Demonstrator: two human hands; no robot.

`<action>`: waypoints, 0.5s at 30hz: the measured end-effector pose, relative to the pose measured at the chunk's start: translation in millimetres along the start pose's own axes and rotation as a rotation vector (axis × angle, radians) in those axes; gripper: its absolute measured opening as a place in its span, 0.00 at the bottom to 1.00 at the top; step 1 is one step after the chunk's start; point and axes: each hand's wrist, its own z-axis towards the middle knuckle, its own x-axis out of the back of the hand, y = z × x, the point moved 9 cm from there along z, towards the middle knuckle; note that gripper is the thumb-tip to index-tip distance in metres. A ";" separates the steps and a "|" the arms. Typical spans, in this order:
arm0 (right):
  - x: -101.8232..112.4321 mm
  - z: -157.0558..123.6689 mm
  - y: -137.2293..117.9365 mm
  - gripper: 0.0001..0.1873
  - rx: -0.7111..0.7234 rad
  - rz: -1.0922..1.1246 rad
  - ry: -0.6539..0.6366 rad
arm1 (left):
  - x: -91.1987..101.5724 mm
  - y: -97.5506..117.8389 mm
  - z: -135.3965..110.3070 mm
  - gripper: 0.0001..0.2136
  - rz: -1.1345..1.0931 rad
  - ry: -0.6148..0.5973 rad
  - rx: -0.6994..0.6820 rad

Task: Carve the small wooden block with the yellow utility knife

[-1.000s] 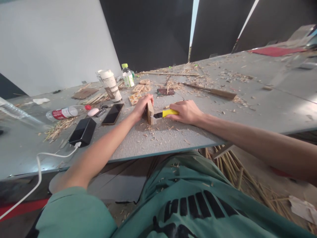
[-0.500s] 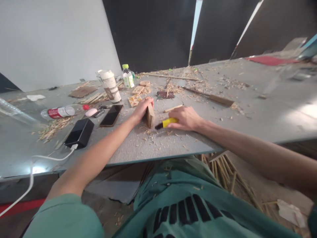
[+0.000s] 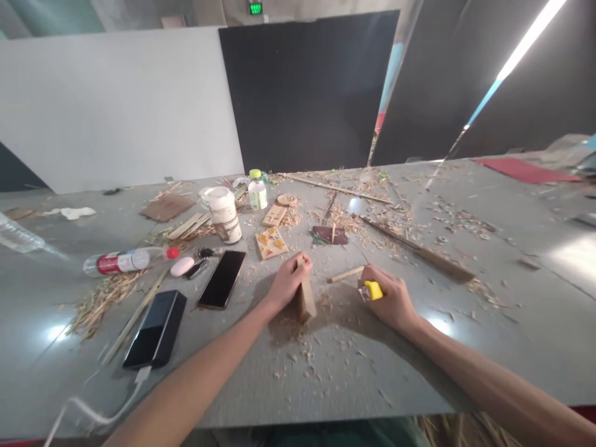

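Wooden block (image 3: 306, 302) in the left hand (image 3: 289, 280)

A head-worn camera looks forward and down across the table (image 3: 507, 329).

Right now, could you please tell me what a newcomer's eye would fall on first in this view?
Probably the bright yellow tool handle in the right hand, right of centre, then the light brown wooden block the left hand grips near the middle. Farther left, the clear plastic bottle with a red cap, lying on the grey table, may also catch the eye.
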 end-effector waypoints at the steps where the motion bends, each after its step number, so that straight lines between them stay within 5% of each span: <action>1: 1.1 0.6 4.0 0.09 -0.033 -0.004 0.016 | -0.1 -0.8 -0.4 0.14 -0.014 -0.006 0.010; 15: -14.3 10.8 21.8 0.09 -0.259 0.074 -0.090 | -3.8 -10.6 -10.1 0.21 0.087 -0.116 0.037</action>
